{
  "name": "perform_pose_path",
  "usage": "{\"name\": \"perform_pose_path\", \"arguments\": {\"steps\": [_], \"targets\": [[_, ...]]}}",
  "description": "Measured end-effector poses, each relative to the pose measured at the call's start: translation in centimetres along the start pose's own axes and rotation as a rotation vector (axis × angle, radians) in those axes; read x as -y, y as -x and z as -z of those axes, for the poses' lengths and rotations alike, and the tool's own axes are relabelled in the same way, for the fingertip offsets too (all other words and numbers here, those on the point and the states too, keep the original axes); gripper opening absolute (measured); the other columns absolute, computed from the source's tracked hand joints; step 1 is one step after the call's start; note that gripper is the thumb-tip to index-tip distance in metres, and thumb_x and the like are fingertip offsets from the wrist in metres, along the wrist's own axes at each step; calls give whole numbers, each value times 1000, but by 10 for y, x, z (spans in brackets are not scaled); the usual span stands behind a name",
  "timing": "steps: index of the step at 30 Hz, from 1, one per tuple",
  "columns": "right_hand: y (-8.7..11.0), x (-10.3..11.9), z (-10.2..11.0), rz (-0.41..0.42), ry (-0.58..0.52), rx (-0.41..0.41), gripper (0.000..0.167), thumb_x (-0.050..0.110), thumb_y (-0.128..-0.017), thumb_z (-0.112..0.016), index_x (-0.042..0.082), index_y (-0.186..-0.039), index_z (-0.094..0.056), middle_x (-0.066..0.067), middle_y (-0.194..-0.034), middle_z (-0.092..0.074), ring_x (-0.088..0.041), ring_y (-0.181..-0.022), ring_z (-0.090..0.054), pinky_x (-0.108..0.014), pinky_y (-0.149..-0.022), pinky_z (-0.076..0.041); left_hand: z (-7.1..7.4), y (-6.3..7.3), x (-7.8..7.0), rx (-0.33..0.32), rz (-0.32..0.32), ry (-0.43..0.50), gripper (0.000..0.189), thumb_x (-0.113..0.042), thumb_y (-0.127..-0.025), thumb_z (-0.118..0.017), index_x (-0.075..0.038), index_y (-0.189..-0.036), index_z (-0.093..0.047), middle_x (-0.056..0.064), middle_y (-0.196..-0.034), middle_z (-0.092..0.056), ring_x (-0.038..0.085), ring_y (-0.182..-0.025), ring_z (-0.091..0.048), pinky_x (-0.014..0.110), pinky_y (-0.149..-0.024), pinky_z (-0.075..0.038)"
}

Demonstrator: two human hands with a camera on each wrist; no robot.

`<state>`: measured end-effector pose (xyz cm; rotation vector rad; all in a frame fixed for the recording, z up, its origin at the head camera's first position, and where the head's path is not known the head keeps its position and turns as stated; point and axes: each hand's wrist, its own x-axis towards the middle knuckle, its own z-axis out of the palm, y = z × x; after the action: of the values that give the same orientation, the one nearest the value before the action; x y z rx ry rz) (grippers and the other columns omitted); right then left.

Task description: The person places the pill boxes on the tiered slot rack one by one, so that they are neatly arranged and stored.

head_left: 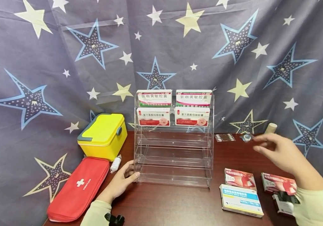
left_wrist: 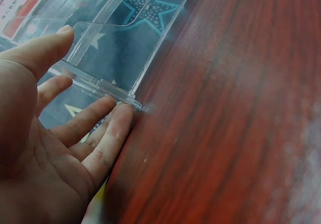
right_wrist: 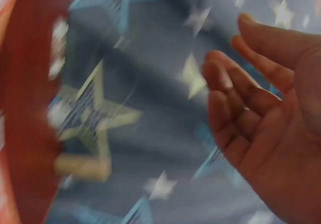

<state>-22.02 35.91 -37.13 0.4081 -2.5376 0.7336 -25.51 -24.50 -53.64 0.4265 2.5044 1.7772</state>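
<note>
A clear acrylic tiered rack [head_left: 173,160] stands in the middle of the table. On its top tier are two white, green and pink medicine boxes [head_left: 154,98]; on the tier below, two white and red boxes [head_left: 192,116]. My left hand [head_left: 123,179] is at the rack's lower left side; in the left wrist view its fingertips [left_wrist: 118,114] touch the rack's edge and the thumb lies apart. Nothing is in my right hand [head_left: 280,152], raised over the table's right side with fingers loosely bent, near a small plastic-wrapped roll [head_left: 247,137].
At left are a yellow case [head_left: 102,135], a red first aid pouch [head_left: 79,188] and a small white wrapped roll [head_left: 115,164]. A blister pack [head_left: 225,137] and beige roll [head_left: 271,127] lie at back right. Red boxes [head_left: 239,179] and a blue-white box [head_left: 241,201] lie front right.
</note>
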Motion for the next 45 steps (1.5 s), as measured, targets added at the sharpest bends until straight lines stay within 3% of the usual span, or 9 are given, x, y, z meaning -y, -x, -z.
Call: {"name": "perform_pose_path", "arguments": {"steps": [4, 8, 11, 15, 24, 30, 34, 40, 45], "targets": [[36, -48, 4, -160, 38, 168, 41, 22, -89, -86, 5, -123, -71, -13, -101, -77, -10, -86, -71, -21, -67, -51, 1, 0, 0, 1, 6, 12, 57, -21, -101, -72, -17, -152, -48, 19, -136, -61, 31, -114, -60, 33, -88, -53], [60, -87, 3, -284, 81, 315, 56, 28, -89, -86, -7, -128, -65, -31, -115, -69, -41, -98, -71, -46, -76, -57, 2, 1, 1, -2, 8, 24, 57, -19, -101, -72, -17, -152, -48, 20, -136, -61, 30, -113, -60, 32, -87, -54], [72, -110, 0, -331, 118, 352, 61, 28, -87, -87, -10, -128, -63, -40, -122, -62, -56, -107, -63, -65, -82, -51, 2, 1, 0, 0, 2, 34, 56, -18, -101, -72, -16, -153, -48, 21, -136, -61, 29, -111, -61, 32, -86, -54], [85, -129, -2, -355, 142, 370, 63, 29, -85, -87, -11, -128, -62, -45, -128, -55, -67, -116, -50, -74, -87, -44, 1, 1, 0, 1, -1, 41, 56, -17, -102, -71, -14, -153, -48, 22, -136, -61, 28, -110, -61, 32, -86, -54], [103, -138, -4, -359, 117, 416, 63, 28, -85, -88, -13, -125, -63, -41, -120, -62, -59, -111, -58, -69, -87, -47, 0, 1, 0, 5, 7, 36, 56, -18, -101, -72, -14, -152, -49, 21, -135, -61, 27, -111, -62, 32, -87, -54], [107, -141, -5, -348, 88, 436, 55, 21, -87, -86, -14, -123, -64, -22, -105, -72, -20, -90, -66, -35, -73, -53, -1, 2, 1, -2, 18, 30, 56, -18, -101, -72, -13, -152, -48, 21, -134, -61, 26, -111, -62, 32, -86, -54], [110, -143, -6, -340, 40, 438, 49, 14, -89, -84, -16, -122, -64, -14, -101, -73, 1, -81, -60, -24, -69, -50, -1, 1, 1, -4, 18, 26, 56, -19, -101, -72, -15, -152, -49, 20, -134, -62, 28, -111, -62, 32, -86, -54], [110, -143, -9, -351, 25, 417, 50, 7, -86, -84, -21, -120, -61, -15, -98, -73, 1, -79, -59, -24, -67, -50, -1, 1, -1, 1, 16, 21, 56, -21, -101, -72, -16, -152, -48, 20, -134, -61, 30, -112, -61, 33, -87, -54], [107, -142, -8, -355, 108, 363, 50, 14, -79, -90, -13, -115, -69, -17, -95, -72, -15, -81, -62, -34, -68, -51, -1, 1, -1, 4, 3, 14, 55, -20, -102, -71, -15, -152, -48, 22, -134, -61, 29, -112, -61, 33, -87, -53]]}}
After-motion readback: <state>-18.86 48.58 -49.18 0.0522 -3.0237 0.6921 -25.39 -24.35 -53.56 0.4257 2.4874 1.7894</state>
